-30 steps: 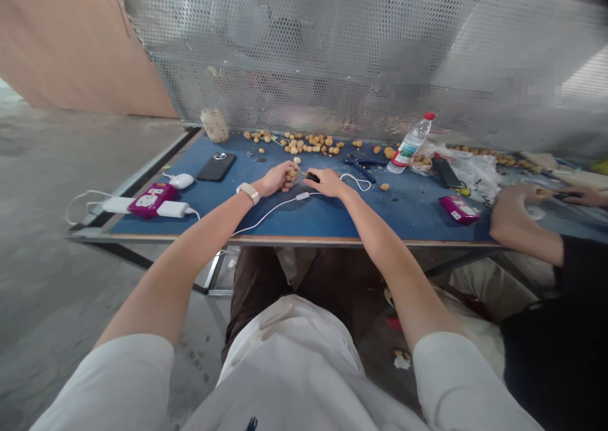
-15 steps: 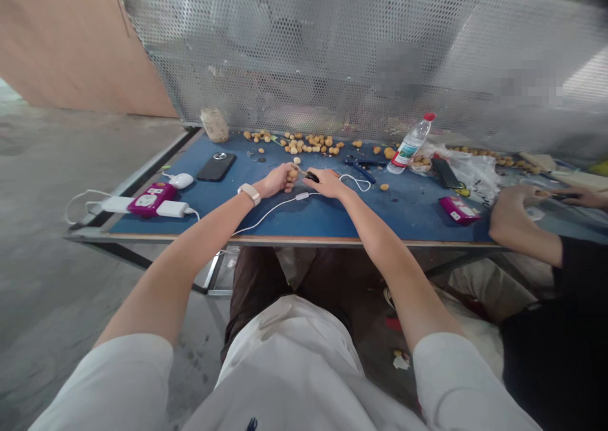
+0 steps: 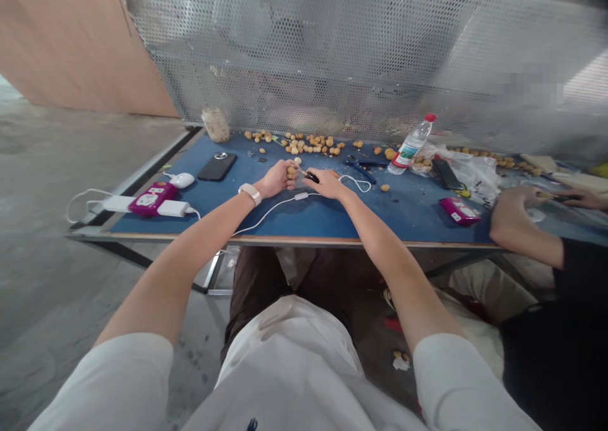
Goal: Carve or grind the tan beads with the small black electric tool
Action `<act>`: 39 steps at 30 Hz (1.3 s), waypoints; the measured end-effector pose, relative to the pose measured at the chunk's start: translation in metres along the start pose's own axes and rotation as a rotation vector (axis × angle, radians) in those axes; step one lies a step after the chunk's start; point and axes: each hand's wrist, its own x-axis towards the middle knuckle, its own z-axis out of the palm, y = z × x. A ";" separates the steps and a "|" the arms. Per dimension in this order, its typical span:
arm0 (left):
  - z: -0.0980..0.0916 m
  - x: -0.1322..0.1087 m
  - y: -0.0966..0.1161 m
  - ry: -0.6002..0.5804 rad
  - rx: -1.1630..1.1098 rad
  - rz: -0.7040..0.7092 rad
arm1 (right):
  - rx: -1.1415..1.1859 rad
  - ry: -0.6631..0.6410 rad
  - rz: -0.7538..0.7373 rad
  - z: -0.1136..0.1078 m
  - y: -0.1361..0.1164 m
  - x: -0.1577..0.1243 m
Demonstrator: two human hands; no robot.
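Note:
My left hand, with a pale watch band at its wrist, is closed around a small, round, tan gourd-like piece. My right hand grips a slim tool with a black handle. Its thin metal end points left and meets the tan piece, or nearly so. The exact kind of tool is too small to make out. Just beyond my left fingertips lies a paler round piece. A white cable runs across the blue tabletop below both hands.
Many tan pieces lie along the mesh panel. Blue-handled pliers, a bottle and a magenta packet are to the right. A phone, jar and magenta power adapter stand left. A co-worker's hand works at far right.
My left hand has shifted and turned slightly with the tan piece, and more of the tool's metal end shows. My right hand stays nearly in place.

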 end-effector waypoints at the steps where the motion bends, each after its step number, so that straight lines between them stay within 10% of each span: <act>1: 0.000 0.000 0.000 0.006 -0.004 -0.001 | -0.002 -0.001 -0.001 0.000 0.000 0.000; 39: 0.003 -0.002 -0.003 0.058 -0.019 0.039 | -0.025 -0.082 0.005 0.001 0.005 0.003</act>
